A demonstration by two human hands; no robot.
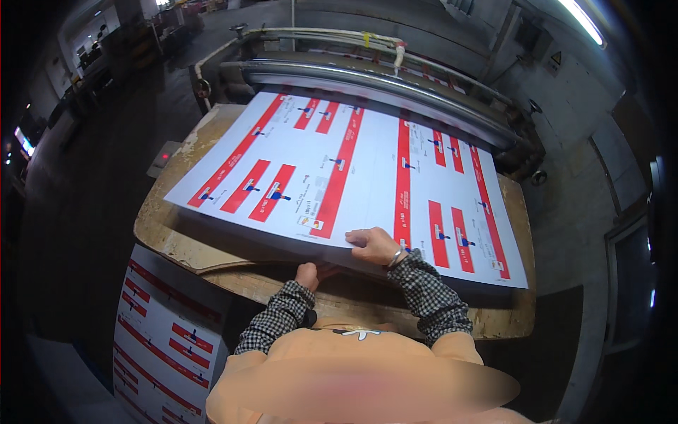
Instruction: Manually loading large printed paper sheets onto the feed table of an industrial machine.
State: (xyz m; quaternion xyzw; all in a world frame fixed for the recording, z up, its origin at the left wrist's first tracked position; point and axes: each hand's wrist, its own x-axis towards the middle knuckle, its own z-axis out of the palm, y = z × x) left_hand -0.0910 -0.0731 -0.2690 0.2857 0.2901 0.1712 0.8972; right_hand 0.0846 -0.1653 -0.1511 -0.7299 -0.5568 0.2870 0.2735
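Observation:
A large white printed sheet [378, 162] with red bands and small blue marks lies on the wooden table [162, 230]. Its far edge meets a long metal roller [353, 76], and its near edge stands slightly above the tabletop. My right hand [376, 245] is on that near edge around the middle, fingers bent and closed on the sheet. Lower and to the left, my left hand [308, 276] is curled at the table's front, just below the sheet's edge. Its fingertips run into shadow, so what they hold is hidden.
More printed sheets [159, 332] in the same red and white lie lower down at the left. Pale pipes [318, 32] run above the roller machine, with handwheels [539, 177] at its sides. A small box with a red light [166, 157] sits by the table's left edge.

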